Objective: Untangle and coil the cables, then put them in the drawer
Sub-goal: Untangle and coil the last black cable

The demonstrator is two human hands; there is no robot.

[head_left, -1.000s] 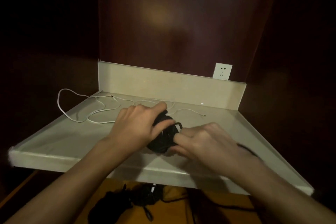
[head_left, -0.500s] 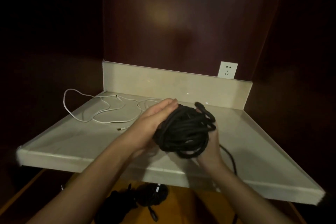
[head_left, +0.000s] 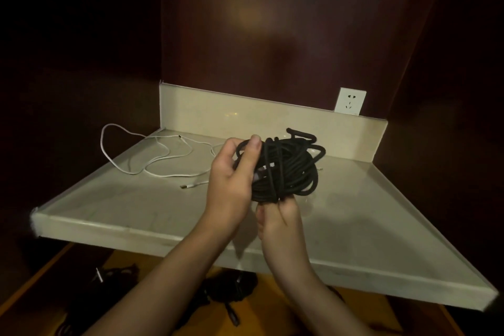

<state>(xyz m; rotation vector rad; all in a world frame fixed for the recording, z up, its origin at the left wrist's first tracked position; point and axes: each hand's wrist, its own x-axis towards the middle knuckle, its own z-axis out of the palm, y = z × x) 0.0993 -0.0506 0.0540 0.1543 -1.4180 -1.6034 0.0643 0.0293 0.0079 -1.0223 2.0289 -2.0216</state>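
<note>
Since half a second ago we are seeing the black cable coil [head_left: 286,169] lifted higher above the counter, and the left hand [head_left: 231,180] is now wrapping its side instead of lying flat against it. The right hand [head_left: 278,215] has dropped under the bundle.

We are seeing the coil held in the air over the middle of the beige counter [head_left: 131,204], not touching it. The left hand is gripping the coil's left side, thumb up over the top strands, fingers curled round behind. The right hand is gripping the bottom of the coil from below, fingers closed on the lowest loops. One loop end is sticking up at the coil's top right.

Further out, we are noting a white cable [head_left: 152,161] lying loose and uncoiled on the counter's left rear part, one loop hanging out past the left edge, its plug end lying just left of the left hand. A white wall socket [head_left: 350,101] is sitting above the counter's raised back edge at right. Dark red-brown panels are surrounding the niche.

Below the counter's front edge we are seeing an open drawer [head_left: 354,316] with a yellowish-brown bottom, and more dark cables [head_left: 229,289] lying in it, too dim to count. Both forearms are crossing over the drawer.
</note>
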